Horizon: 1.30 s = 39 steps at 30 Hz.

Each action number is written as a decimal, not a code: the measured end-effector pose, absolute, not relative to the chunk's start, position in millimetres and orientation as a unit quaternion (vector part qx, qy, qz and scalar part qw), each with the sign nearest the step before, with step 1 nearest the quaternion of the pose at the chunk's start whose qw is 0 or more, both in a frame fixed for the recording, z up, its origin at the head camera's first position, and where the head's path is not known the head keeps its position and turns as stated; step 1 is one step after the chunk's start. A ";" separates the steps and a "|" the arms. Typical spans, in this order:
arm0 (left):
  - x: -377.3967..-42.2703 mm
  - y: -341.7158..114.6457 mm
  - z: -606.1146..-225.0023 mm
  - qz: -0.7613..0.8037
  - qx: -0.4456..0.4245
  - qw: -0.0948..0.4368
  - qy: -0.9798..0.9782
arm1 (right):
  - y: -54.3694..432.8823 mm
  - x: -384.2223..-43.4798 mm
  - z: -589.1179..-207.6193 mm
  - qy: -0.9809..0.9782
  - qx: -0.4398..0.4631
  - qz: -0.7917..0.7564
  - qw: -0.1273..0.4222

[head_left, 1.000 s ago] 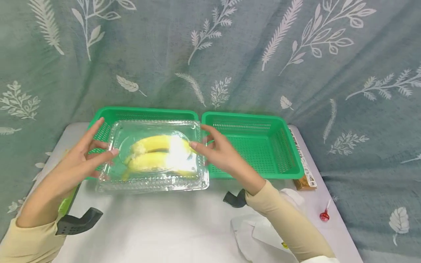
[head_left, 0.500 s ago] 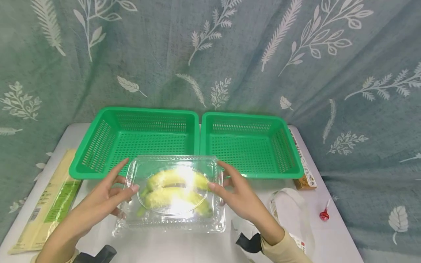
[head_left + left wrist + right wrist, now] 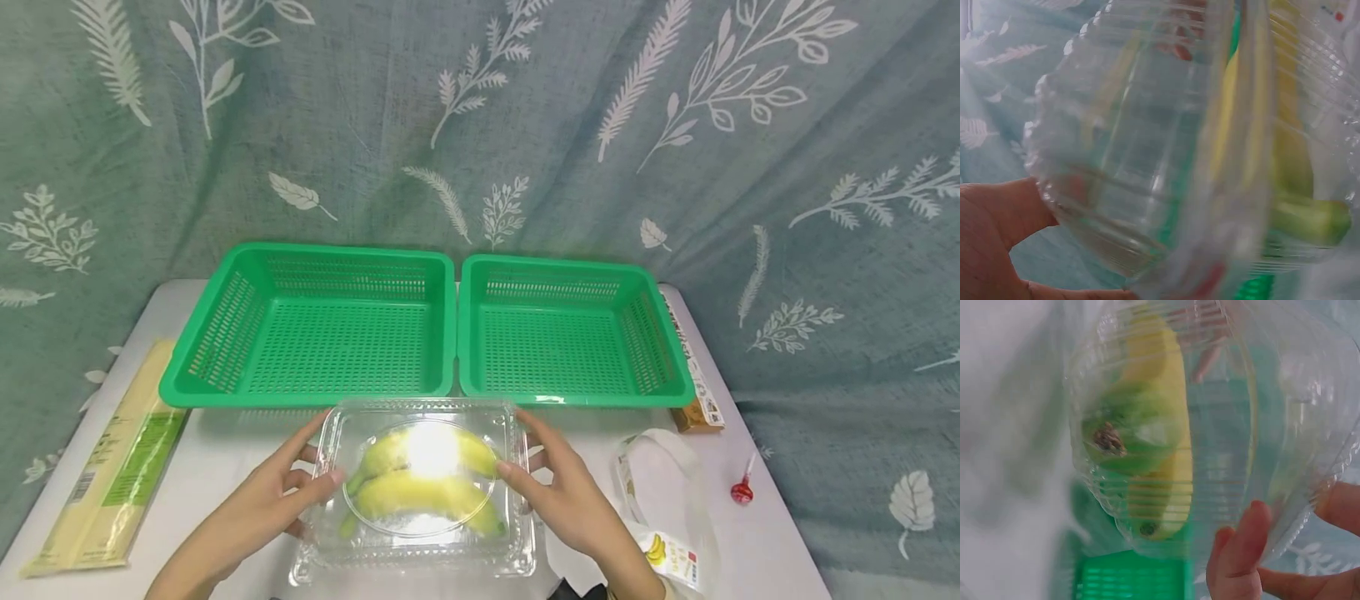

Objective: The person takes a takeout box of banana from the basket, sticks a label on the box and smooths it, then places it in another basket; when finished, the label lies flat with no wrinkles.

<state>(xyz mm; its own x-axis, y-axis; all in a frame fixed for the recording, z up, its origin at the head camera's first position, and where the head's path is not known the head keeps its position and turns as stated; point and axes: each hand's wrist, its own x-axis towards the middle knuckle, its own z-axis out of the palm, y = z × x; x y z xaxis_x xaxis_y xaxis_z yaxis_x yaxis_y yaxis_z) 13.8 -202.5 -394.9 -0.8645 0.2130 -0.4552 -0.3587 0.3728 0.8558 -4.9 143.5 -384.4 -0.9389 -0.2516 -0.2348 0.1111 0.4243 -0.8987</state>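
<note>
The left hand (image 3: pixel 270 500) grips the short left side of a clear plastic container (image 3: pixel 412 552), thumb over the lid's edge and fingers along the wall. The right hand (image 3: pixel 567 497) has the opposite side in the same sort of grasp, so the box sits squarely between the two. Bananas (image 3: pixel 420 493) lie crosswise under the closed lid, yellow with green at the ends, and a bright glare covers part of them. I can't tell whether the base touches the tabletop (image 3: pixel 225 443). The container is in the nearer part of it, about midway between the left and right edges.

Just beyond, toward the far edge, two green baskets stand side by side: the left basket (image 3: pixel 307 400) and the right basket (image 3: pixel 577 401). Along the left edge lies a long pale-yellow packet (image 3: pixel 112 467) with a green panel. Beside the right hand's wrist is a looped white band (image 3: pixel 670 442), with a banana-printed label (image 3: pixel 667 557) at its near end. A brown-sided carton (image 3: pixel 699 410) shows past the right basket, by the right edge, and a red lollipop (image 3: pixel 742 492) rests nearer along that edge. Behind everything hangs a grey-green curtain (image 3: pixel 360 150) with white leaves.
</note>
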 end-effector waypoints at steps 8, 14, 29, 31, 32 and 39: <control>12.0 -198.8 -417.5 0.545 -0.069 0.283 0.787 | 149.6 -13.1 -410.3 0.819 -0.064 -0.533 0.204; 7.5 -196.5 -431.7 0.548 -0.080 0.277 0.785 | 152.0 -19.8 -434.1 0.816 -0.056 -0.535 0.212; -4.8 -199.3 -442.5 0.542 -0.058 0.272 0.793 | 145.2 -29.7 -453.1 0.809 -0.042 -0.555 0.190; -6.2 -199.1 -442.4 0.541 -0.056 0.271 0.794 | 144.3 -31.2 -453.2 0.809 -0.040 -0.556 0.187; -6.5 -199.0 -442.3 0.541 -0.056 0.271 0.794 | 144.1 -31.8 -453.6 0.810 -0.040 -0.555 0.187; -8.7 -197.1 -442.0 0.545 -0.059 0.276 0.789 | 145.1 -34.3 -453.9 0.818 -0.034 -0.544 0.181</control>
